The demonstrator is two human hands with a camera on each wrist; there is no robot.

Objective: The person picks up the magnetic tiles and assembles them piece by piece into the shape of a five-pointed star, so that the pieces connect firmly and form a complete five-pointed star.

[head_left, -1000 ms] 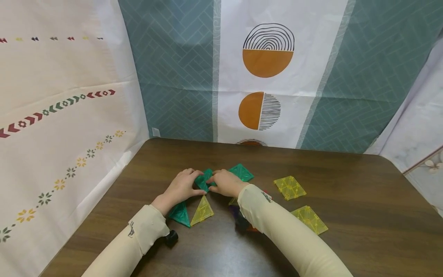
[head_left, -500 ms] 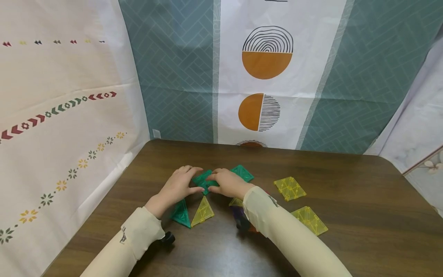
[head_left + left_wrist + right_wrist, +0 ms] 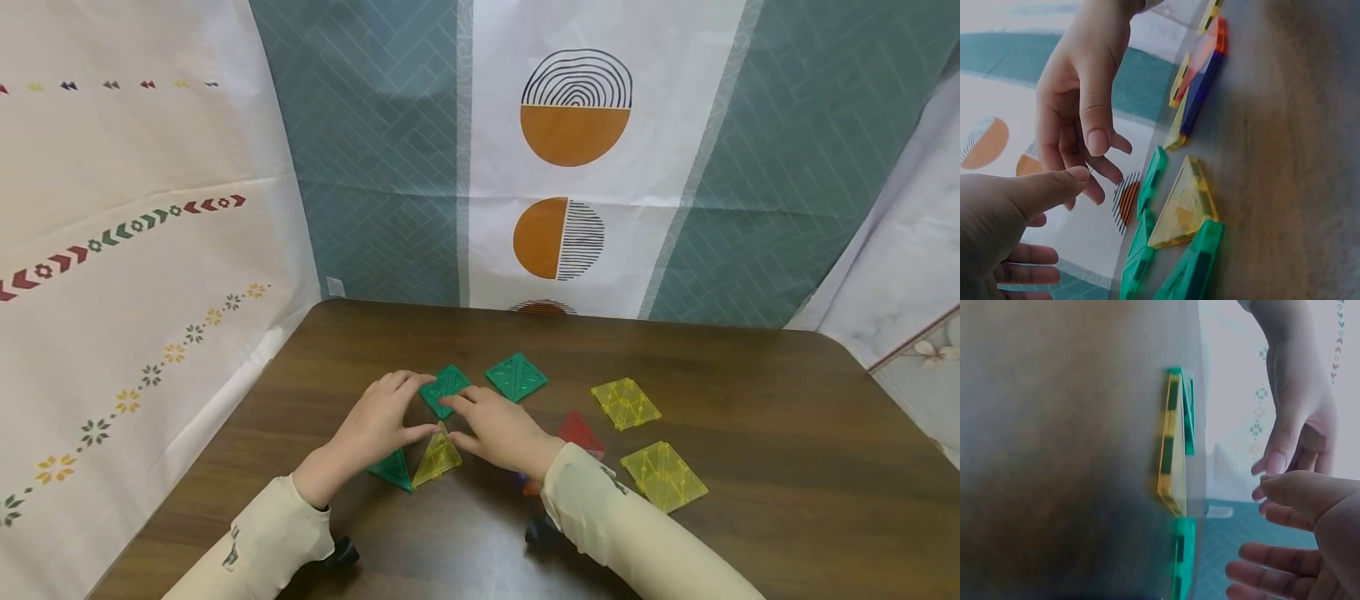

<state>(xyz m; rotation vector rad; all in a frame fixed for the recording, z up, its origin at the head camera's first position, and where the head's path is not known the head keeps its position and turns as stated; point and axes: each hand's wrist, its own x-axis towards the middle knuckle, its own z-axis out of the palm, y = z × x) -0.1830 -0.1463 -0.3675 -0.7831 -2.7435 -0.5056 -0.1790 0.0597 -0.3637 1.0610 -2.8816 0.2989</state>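
Both hands hover over the table with fingers spread and hold nothing. My left hand (image 3: 367,433) is above a green triangular tile (image 3: 392,470), which it partly covers. My right hand (image 3: 504,432) is above the table, its fingertips beside a green square of tiles (image 3: 446,388). A translucent yellow triangular tile (image 3: 438,457) lies between and below the hands; in the left wrist view its corner meets the green triangle. Another green square (image 3: 517,377) lies farther back to the right. A red triangular tile (image 3: 577,430) shows behind my right wrist, with purple and orange pieces mostly hidden.
Two yellow square tiles (image 3: 626,403) lie at the right on the brown wooden table (image 3: 765,417). A patterned cloth (image 3: 375,167) hangs behind the table's back edge. Black wrist cameras (image 3: 341,553) sit low under both sleeves.
Both hands have let go of the green tiles and drawn back towards me, the left also leftwards. The green tiles now lie flat as a square, and the red tile is uncovered.
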